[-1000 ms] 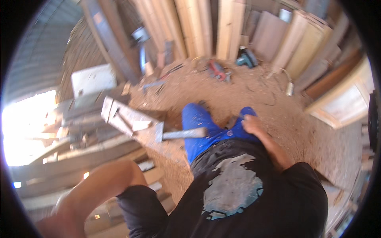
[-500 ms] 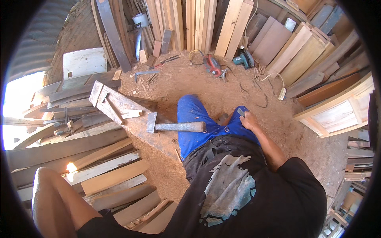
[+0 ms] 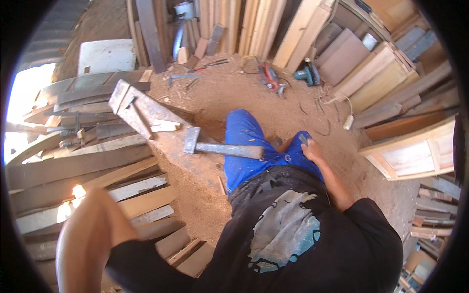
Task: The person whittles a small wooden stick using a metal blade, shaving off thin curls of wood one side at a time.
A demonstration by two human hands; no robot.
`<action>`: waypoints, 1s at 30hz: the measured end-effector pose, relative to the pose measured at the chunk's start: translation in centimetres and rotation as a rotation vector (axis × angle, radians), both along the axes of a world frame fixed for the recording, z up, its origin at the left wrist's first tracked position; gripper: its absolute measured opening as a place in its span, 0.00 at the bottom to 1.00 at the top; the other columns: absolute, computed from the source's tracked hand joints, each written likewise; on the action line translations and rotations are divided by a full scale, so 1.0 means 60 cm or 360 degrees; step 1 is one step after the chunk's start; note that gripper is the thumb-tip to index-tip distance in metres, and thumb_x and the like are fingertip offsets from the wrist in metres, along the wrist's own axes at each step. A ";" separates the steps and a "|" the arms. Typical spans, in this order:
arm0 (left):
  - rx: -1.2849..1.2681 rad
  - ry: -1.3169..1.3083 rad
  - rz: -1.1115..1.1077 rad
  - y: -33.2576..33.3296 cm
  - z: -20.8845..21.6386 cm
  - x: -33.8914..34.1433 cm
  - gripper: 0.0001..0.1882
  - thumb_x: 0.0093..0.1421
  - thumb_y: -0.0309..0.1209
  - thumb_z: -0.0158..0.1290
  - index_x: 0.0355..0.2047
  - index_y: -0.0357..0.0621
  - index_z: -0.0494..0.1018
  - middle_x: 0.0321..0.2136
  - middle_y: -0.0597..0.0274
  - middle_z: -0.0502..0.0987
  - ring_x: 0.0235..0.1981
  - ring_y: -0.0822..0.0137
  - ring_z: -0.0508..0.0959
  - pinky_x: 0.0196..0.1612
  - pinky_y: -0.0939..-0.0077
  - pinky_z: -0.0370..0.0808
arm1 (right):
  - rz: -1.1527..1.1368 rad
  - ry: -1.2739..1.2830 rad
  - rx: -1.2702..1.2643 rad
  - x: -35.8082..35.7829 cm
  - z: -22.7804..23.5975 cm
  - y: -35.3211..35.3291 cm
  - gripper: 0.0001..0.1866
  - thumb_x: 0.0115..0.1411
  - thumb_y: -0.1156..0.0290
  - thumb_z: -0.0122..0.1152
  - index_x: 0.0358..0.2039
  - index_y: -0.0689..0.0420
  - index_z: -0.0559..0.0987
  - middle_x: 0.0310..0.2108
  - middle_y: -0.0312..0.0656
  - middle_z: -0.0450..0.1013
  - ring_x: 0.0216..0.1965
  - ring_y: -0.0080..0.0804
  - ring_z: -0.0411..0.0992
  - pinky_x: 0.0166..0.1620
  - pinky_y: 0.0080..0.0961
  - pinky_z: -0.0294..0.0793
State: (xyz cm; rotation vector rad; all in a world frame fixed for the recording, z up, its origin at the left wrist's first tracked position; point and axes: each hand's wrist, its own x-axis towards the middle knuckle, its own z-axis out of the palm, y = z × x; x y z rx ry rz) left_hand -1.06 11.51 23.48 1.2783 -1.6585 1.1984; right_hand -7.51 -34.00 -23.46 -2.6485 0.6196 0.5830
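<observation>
My right hand (image 3: 312,151) rests on my right thigh, its fingers closed around a small flat grey piece (image 3: 303,139) whose kind I cannot make out. The bent left arm (image 3: 93,219) rises at the lower left, and my left hand is out of view. A hammer (image 3: 229,150) with a grey metal head and worn wooden handle lies across the end of a plank bench (image 3: 163,115) and my left thigh. Light wood offcuts (image 3: 165,126) lie on the bench beside a narrow wooden strip.
Stacked boards (image 3: 83,163) cover the left side. A red power tool (image 3: 270,77) and a green circular saw (image 3: 306,74) sit on the sawdust-strewn floor ahead, with cords near them. Tall planks (image 3: 256,27) lean behind. A framed wooden panel (image 3: 415,151) stands at the right.
My bent left arm has shifted to the right and lower in view. My right hand stays on the thigh with the grey piece. The whole view has tilted slightly.
</observation>
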 end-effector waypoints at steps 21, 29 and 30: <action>-0.0692 0.3015 0.2822 0.190 -0.853 0.288 0.36 0.46 0.50 0.66 0.43 0.32 0.70 0.39 0.38 0.77 0.39 0.49 0.79 0.41 0.64 0.77 | -0.0055 -0.0025 0.0011 -0.021 0.040 0.021 0.19 0.56 0.62 0.56 0.41 0.66 0.75 0.38 0.62 0.74 0.43 0.58 0.72 0.47 0.44 0.70; -0.0863 0.3250 0.2238 0.260 -0.867 0.160 0.18 0.52 0.38 0.59 0.34 0.33 0.75 0.28 0.47 0.78 0.30 0.57 0.79 0.34 0.66 0.78 | -0.0019 -0.0068 0.0044 0.017 0.070 0.028 0.18 0.59 0.62 0.54 0.39 0.66 0.75 0.37 0.62 0.74 0.42 0.60 0.72 0.45 0.46 0.70; -0.0934 0.3329 0.2052 0.241 -0.857 0.142 0.15 0.54 0.36 0.57 0.34 0.34 0.75 0.32 0.45 0.79 0.32 0.54 0.80 0.39 0.65 0.78 | -0.0025 -0.0074 0.0019 0.018 0.080 0.021 0.17 0.59 0.62 0.53 0.39 0.65 0.75 0.36 0.61 0.74 0.42 0.59 0.72 0.45 0.46 0.70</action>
